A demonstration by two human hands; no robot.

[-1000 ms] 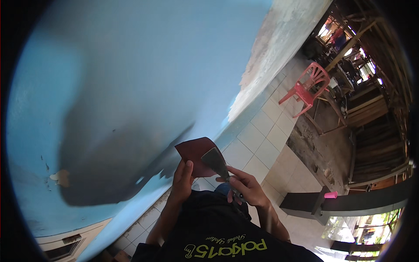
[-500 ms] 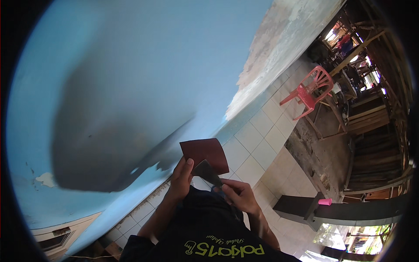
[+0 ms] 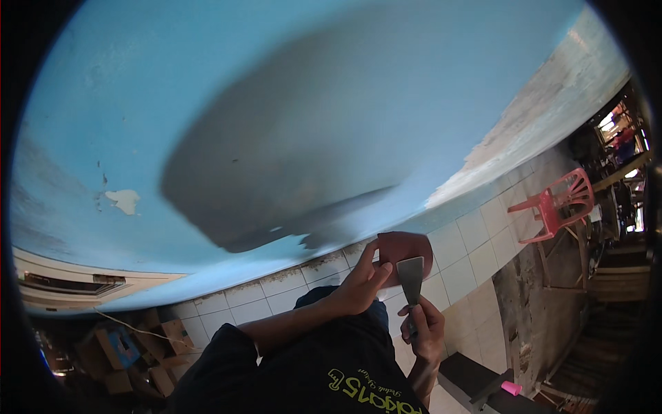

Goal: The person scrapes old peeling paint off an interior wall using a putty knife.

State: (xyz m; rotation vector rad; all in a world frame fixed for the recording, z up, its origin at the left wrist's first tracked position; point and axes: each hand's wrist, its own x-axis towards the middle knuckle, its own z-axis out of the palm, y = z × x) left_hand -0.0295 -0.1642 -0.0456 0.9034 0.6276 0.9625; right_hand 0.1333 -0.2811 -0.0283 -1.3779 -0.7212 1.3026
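Between the thumb and fingers of my left hand (image 3: 362, 281) is a reddish-brown sheet of sandpaper (image 3: 408, 247), slightly curved. My right hand (image 3: 426, 330) grips the handle of a putty knife (image 3: 411, 277), its flat, flared metal blade pointing up. The blade overlaps the lower part of the sandpaper from this angle; whether they touch I cannot tell. Beyond both hands rises a light blue wall (image 3: 331, 124), with my dark shadow across it. Its paint is gone in a rough grey-white band (image 3: 524, 117) at the right and in a small pale patch (image 3: 124, 201) at the left.
White floor tiles (image 3: 458, 245) run along the wall's foot. A red plastic chair (image 3: 557, 205) stands at the right. Lower right are a dark bench (image 3: 476, 383) and a pink cup (image 3: 511, 388). Cardboard boxes (image 3: 121, 348) sit lower left, below a framed opening (image 3: 76, 281) in the wall.
My view has turned left, bringing the boxes and pale patch further in. The putty knife has swung from tilted to nearly upright. Both hands keep their holds.
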